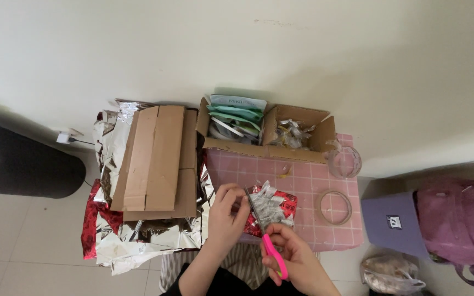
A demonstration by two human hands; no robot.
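My left hand (227,214) pinches the left edge of a small red and silver foil pouch (272,207) lying over the pink gridded table (308,183). My right hand (294,255) grips pink-handled scissors (267,241), and their grey blades reach up into the pouch's left side, between my two hands. Both hands sit at the table's front edge, close together.
A cardboard box (267,131) at the table's back holds green and white packets and crumpled foil. A clear cup (344,161) and a tape ring (334,207) lie at the right. Flattened cardboard (157,159) over foil sheets is piled at the left; a purple bag (456,219) stands at the right.
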